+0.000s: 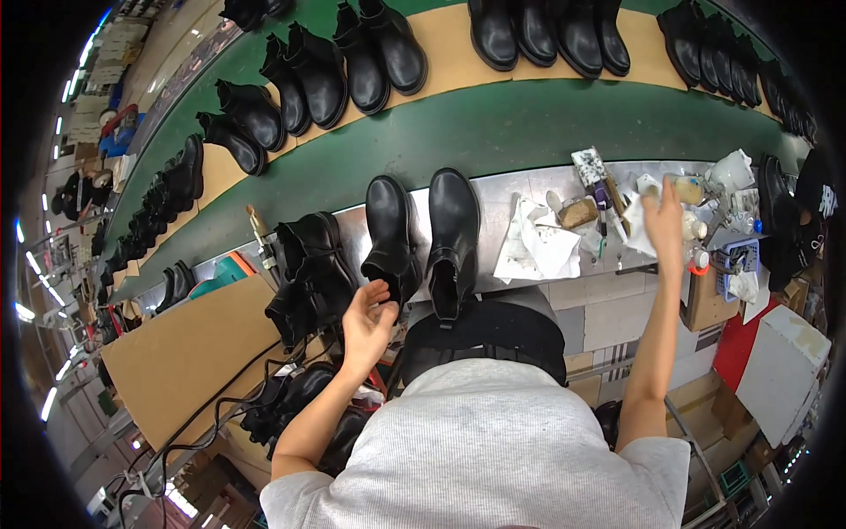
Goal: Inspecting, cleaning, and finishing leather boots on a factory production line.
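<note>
Desk [529, 181]: steel strip beside green belt | pair of black boots [423, 238]: upright at near edge | left hand [366, 319]: fingers loosely spread, at left boot's heel; best to grip the shaft firmly | right hand [665, 220]: reaching to white cloth [636, 231], grip unclear.

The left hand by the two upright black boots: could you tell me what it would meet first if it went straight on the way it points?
Probably the nearer black boot: the left hand points up at its opening, fingers almost touching it, though depth is unclear.
</note>
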`<state>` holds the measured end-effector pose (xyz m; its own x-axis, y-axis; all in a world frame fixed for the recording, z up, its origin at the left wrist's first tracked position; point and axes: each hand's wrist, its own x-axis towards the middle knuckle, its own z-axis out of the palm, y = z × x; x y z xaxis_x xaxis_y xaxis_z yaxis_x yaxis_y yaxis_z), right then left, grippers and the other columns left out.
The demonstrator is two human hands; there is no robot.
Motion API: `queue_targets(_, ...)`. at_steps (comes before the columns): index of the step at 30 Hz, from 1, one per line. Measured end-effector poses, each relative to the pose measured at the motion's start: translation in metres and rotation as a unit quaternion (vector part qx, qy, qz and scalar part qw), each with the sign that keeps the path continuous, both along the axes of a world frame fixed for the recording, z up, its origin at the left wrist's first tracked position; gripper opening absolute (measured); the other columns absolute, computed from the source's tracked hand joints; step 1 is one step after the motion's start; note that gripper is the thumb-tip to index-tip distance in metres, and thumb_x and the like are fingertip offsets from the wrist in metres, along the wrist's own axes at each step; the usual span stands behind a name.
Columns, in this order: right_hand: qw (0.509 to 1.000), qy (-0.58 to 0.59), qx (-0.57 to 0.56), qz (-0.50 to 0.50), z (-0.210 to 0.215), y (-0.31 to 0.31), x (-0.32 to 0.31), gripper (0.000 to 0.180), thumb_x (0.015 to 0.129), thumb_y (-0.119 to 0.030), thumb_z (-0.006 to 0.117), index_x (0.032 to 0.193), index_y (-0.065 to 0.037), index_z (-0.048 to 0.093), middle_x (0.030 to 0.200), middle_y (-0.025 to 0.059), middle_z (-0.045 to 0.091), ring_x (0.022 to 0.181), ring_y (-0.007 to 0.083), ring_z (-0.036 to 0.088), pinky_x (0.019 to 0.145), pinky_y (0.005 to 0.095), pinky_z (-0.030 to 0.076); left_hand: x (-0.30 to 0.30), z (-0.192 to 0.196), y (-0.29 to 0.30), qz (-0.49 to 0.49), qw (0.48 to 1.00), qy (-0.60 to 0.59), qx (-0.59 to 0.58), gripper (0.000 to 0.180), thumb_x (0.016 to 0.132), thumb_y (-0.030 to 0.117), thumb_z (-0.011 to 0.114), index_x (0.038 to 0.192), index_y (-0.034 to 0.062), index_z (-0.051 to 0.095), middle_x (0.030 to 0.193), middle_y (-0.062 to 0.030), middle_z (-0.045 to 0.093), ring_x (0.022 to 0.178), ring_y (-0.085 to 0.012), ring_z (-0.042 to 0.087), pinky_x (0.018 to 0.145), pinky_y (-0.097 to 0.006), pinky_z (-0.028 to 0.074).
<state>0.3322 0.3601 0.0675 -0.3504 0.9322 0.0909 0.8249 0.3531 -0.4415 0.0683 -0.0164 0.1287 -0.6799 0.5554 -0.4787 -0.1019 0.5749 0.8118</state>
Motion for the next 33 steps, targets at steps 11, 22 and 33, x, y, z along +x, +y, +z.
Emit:
queue_targets(11, 0.935, -0.044, -0.321, 0.142, -0.066, -0.166, -0.219, 0.129, 0.056, -0.055, 0.079, 0.14, 0.01, 0.006, 0.137, 0.0353, 0.022, 0.125, 0.048, 0.027, 0.104, 0.0454, 0.029, -0.113, -0.121, 0.085, -0.148, 0.93, 0.177, -0.287, 0.111, 0.057, 0.047, 0.081, 0.139, -0.0033, 0.025, 0.131, -0.0348, 0.039, 0.118, -0.0417, 0.046, 0.099, -0.04, 0.039)
queue_targets(22, 0.672, 0.401, -0.605, 0.149, -0.08, -0.11, -0.154, 0.086, 0.071, -0.017, 0.077, 0.14, -0.001, 0.029, 0.127, 0.0131, 0.05, 0.11, 0.0195, 0.053, 0.096, 0.0315, 0.042, -0.12, -0.087, 0.038, 0.028, 0.927, -0.285, 0.241, 0.059, 0.079, 0.016, 0.07, 0.128, -0.0042, 0.042, 0.116, -0.0146, 0.057, 0.098, -0.0249, 0.061, 0.085, -0.035, 0.051)
queue_targets(33, 0.184, 0.707, -0.65, 0.209, -0.023, -0.142, -0.186, 0.115, 0.057, -0.044, 0.082, 0.142, -0.006, 0.016, 0.137, 0.0201, 0.034, 0.122, 0.0332, 0.043, 0.099, 0.0454, 0.044, -0.09, -0.004, 0.054, 0.081, 0.757, -0.486, 0.428, 0.056, 0.088, 0.024, 0.057, 0.134, 0.0, 0.036, 0.134, -0.0198, 0.042, 0.101, -0.0419, 0.058, 0.079, -0.044, 0.056)
